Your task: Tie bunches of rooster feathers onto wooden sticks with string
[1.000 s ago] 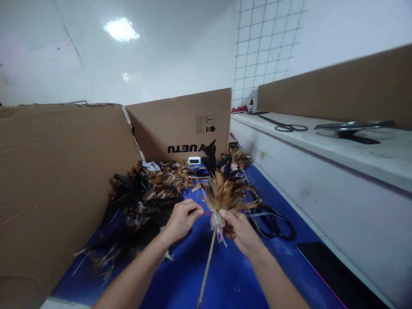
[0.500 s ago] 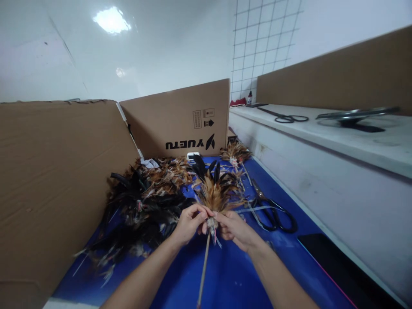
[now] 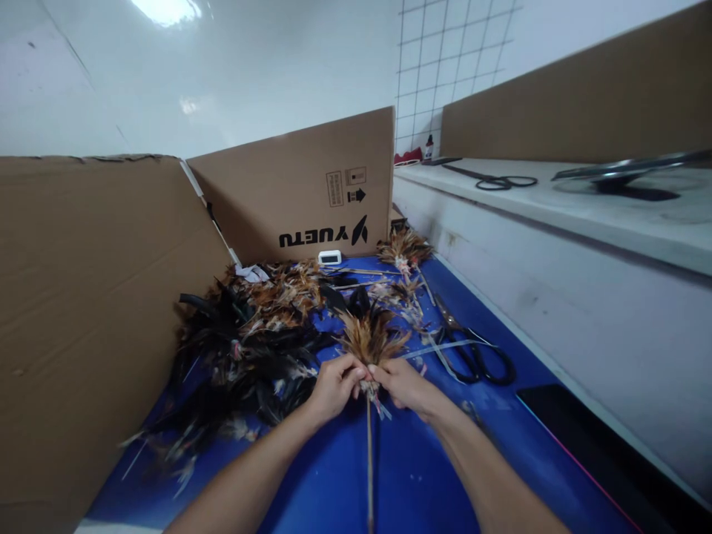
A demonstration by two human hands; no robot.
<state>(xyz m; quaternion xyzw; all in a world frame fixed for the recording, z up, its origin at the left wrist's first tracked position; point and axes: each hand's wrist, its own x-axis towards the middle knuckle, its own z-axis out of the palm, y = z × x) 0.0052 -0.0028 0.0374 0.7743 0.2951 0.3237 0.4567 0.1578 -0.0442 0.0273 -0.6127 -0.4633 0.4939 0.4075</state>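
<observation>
Two bare hands meet at the lower centre of the frame on one feather bundle (image 3: 371,335), brown with black plumes, bound around one thin stick (image 3: 370,467) that runs down to the bottom edge. The fingers of the left hand (image 3: 337,386) and of the right hand (image 3: 406,382) are pinched on its bound neck, tips nearly touching; any thread between them is too small to tell.

A second feather bundle (image 3: 405,248) lies right of centre on the blue table (image 3: 423,482). Left of centre are two heaps, brown feathers (image 3: 289,293) and black feathers (image 3: 256,363), too tangled to count.

There are two pairs of scissors: black-handled scissors (image 3: 449,317) on the table, right of the right hand, and dark scissors (image 3: 479,177) on the shelf (image 3: 545,204), upper right. One white device (image 3: 330,257) sits at the centre, and one black slab (image 3: 601,460) lies at the lower right.

Three cardboard panels show: left panel (image 3: 83,297), middle panel (image 3: 294,185), right panel (image 3: 584,96). The left and middle ones meet at a corner beside the feather heaps. One small bottle (image 3: 429,148) stands at the shelf's far end; its contents cannot be told.
</observation>
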